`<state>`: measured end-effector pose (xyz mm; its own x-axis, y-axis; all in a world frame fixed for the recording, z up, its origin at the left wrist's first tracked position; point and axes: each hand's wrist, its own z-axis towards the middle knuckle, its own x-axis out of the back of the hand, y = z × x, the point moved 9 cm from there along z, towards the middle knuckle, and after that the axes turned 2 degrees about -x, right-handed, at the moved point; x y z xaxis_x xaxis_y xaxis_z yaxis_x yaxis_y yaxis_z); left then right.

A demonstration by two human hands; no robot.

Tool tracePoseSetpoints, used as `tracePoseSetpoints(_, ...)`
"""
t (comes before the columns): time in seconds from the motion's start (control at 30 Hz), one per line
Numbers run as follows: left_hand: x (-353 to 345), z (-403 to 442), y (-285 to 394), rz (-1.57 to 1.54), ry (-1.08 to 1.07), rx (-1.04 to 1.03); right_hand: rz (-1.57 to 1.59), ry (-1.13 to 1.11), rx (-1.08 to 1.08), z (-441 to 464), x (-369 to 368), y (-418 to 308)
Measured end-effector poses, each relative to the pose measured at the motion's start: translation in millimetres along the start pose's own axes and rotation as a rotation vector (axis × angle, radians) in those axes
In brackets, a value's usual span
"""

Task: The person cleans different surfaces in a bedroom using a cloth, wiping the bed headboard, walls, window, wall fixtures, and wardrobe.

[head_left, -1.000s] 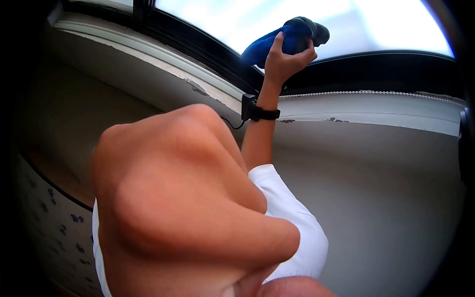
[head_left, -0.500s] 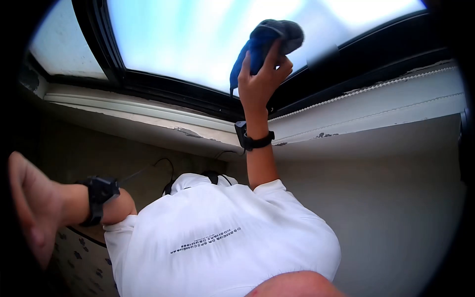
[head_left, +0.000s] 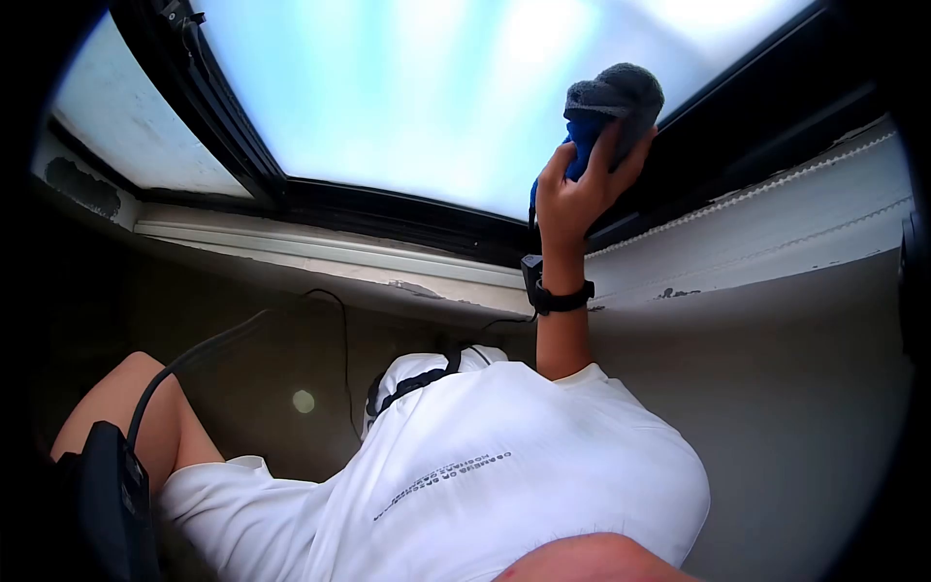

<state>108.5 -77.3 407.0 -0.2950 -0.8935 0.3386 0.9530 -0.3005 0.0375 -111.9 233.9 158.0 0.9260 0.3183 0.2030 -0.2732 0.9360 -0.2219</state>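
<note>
Grey-and-blue cloth (head_left: 621,97) now sits nearer the black window frame (head_left: 679,136), at 1 o'clock.
Right hand (head_left: 577,199): fingers grasp the cloth. Left hand has left view; its fingers' state cannot be told.

I have a clear sweep over the bright, frosted-looking glass pane (head_left: 388,107), leftward in view from the bunched gray-and-blue cloth (head_left: 621,102). The thick black window frame (head_left: 388,211) walls it in below and at right. Lower left, a bulky black device (head_left: 116,495) and its curved black cable (head_left: 179,364) block my way.
</note>
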Motion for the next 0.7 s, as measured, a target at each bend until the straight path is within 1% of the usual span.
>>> tracePoseSetpoints(0.03, 0.3, -0.7, -4.4, 0.000, 0.001, -0.004, -0.032, -0.009, -0.017, -2.8, 4.4, 0.2)
tracePoseSetpoints(0.1, -3.0, 0.1, -11.2, 0.008, -0.010, -0.018, 0.035, 0.001, 0.031, 7.5, 7.2, -14.6)
tracePoseSetpoints(0.13, -6.1, 1.3, -11.9, 0.020, -0.022, -0.020, 0.085, 0.089, 0.080, 14.1, 17.2, -14.3)
tracePoseSetpoints(0.17, -9.6, 0.9, -13.1, 0.034, -0.033, -0.023, 0.037, 0.182, 0.113, 21.8, 30.8, -11.1)
tracePoseSetpoints(0.23, -16.2, 3.7, -13.8, 0.074, -0.064, -0.015, 0.151, 0.242, 0.066, 39.9, 37.1, -3.6)
tracePoseSetpoints(0.27, -19.0, 5.5, -14.1, 0.097, -0.077, -0.012, 0.180, 0.232, 0.064, 50.5, 31.6, -4.8)
tracePoseSetpoints(0.37, -25.6, 16.4, -17.6, 0.133, -0.106, 0.015, 0.171, 0.159, 0.030, 35.2, 9.0, -4.5)
tracePoseSetpoints(0.43, -29.0, 22.0, -15.8, 0.150, -0.132, 0.018, 0.292, 0.121, -0.026, 7.7, -14.3, -24.5)
tracePoseSetpoints(0.5, -30.3, 31.5, -15.0, 0.170, -0.151, 0.011, 0.235, 0.038, 0.006, -29.4, -36.8, -47.9)
tracePoseSetpoints(0.57, -31.1, 41.1, -21.6, 0.181, -0.166, 0.034, 0.267, -0.171, 0.025, -62.7, -52.6, -63.7)
tracePoseSetpoints(0.6, -28.1, 41.1, -26.0, 0.194, -0.162, 0.053, 0.284, -0.220, 0.008, -73.6, -56.1, -65.3)
tracePoseSetpoints(0.67, -15.7, 22.7, -42.5, 0.198, -0.076, 0.146, 0.342, -0.231, -0.042, -78.2, -53.5, -59.9)
tracePoseSetpoints(0.7, -3.1, 5.8, -53.8, 0.167, 0.030, 0.217, 0.362, -0.252, -0.089, -79.8, -53.9, -54.1)
